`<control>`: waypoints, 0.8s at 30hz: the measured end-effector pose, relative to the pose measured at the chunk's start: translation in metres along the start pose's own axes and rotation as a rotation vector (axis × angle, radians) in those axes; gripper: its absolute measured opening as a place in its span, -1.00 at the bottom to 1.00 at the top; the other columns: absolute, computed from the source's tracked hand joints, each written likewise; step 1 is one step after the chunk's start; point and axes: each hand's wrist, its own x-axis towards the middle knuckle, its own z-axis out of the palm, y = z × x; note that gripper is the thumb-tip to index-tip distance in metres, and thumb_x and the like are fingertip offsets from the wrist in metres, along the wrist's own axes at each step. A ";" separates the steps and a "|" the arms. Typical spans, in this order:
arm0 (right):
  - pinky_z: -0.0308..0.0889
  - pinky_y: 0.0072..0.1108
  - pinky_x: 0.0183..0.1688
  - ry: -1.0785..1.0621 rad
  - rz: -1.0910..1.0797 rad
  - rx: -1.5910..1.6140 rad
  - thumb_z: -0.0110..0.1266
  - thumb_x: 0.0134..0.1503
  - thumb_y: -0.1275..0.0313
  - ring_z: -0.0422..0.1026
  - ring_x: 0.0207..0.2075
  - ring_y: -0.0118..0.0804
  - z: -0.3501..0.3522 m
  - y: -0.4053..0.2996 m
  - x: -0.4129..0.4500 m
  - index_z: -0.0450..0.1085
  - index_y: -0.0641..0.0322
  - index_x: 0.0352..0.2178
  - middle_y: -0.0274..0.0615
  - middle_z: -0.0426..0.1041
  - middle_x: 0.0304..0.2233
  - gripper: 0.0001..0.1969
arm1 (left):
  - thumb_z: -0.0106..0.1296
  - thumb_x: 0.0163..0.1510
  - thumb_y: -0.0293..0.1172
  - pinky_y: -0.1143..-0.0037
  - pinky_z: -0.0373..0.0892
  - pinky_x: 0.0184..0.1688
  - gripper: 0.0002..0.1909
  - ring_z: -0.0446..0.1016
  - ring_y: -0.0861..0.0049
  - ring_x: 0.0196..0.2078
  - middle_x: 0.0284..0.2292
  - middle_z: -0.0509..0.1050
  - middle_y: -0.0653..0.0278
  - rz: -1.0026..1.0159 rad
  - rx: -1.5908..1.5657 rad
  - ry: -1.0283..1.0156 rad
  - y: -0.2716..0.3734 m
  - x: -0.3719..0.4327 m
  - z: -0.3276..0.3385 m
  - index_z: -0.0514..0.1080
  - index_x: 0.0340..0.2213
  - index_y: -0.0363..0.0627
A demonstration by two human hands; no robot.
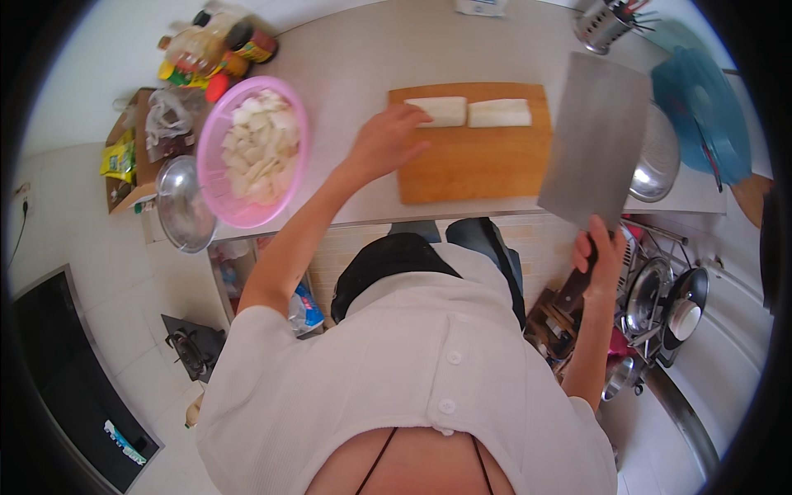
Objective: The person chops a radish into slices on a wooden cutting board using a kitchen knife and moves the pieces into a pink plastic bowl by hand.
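Note:
Two peeled white vegetable pieces, a left piece (447,112) and a right piece (500,113), lie end to end on a wooden cutting board (470,167). My left hand (390,139) reaches over the board's left edge. Its fingertips overlap the end of the left piece, while the thumb stands apart from it; firm contact is hard to make out. My right hand (599,253) grips the dark handle of a cleaver (594,139). The broad blade is raised right of the board, hiding part of the counter.
A pink plastic basket (210,185) of sliced white vegetable (260,148) stands left, beside a metal bowl (185,204) and sauce bottles (204,46). Rightward are a metal colander (657,158), a blue plastic basin (702,117) and a utensil holder (597,28). A pan rack (662,232) sits below right.

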 end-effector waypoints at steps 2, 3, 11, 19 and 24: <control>0.09 -0.71 -0.73 -0.009 -0.022 -0.111 -0.02 0.08 0.46 0.14 -0.82 -0.51 -0.019 -0.005 0.012 0.22 0.30 -0.49 -0.32 0.18 -0.77 -0.86 | 0.10 -0.09 -0.33 0.39 0.27 -0.02 -0.54 0.27 0.29 0.01 -0.10 0.36 0.21 0.020 0.018 -0.004 0.012 0.046 0.058 0.31 -0.10 -0.09; 0.09 -0.71 -0.73 -0.009 -0.025 -0.119 -0.02 0.08 0.46 0.14 -0.82 -0.51 -0.033 -0.005 0.021 0.22 0.30 -0.49 -0.32 0.18 -0.77 -0.86 | 0.10 -0.09 -0.33 0.39 0.27 -0.02 -0.54 0.27 0.29 0.01 -0.10 0.36 0.21 0.019 0.012 0.003 0.014 0.065 0.083 0.31 -0.10 -0.09; 0.09 -0.70 -0.73 -0.173 0.068 -0.299 0.01 0.08 0.45 0.19 -0.77 -0.54 -0.090 -0.020 0.073 0.24 0.33 -0.50 -0.31 0.23 -0.74 -0.84 | 0.10 -0.25 -0.44 0.40 0.28 -0.14 -0.36 0.30 0.30 -0.13 -0.18 0.35 0.23 -0.070 0.216 -0.062 0.056 0.109 0.166 0.26 -0.02 -0.01; 0.08 -0.73 -0.74 -0.404 0.088 -0.659 0.00 0.08 0.49 0.20 -0.78 -0.61 -0.083 -0.017 0.111 0.29 0.39 -0.41 -0.38 0.24 -0.77 -0.87 | 0.13 -0.22 -0.48 0.31 0.27 -0.06 -0.31 0.28 0.18 -0.12 -0.14 0.30 0.14 -0.426 0.156 -0.002 0.045 0.009 0.128 0.20 0.02 0.00; 0.11 -0.72 -0.70 -0.475 0.083 -0.770 -0.03 0.06 0.53 0.21 -0.77 -0.60 -0.065 -0.017 0.125 0.32 0.42 -0.24 -0.36 0.29 -0.73 -0.78 | 0.12 -0.19 -0.49 0.31 0.19 0.01 -0.32 0.24 0.15 -0.05 -0.08 0.29 0.20 -0.068 0.309 0.057 -0.021 0.044 0.080 0.21 0.03 0.08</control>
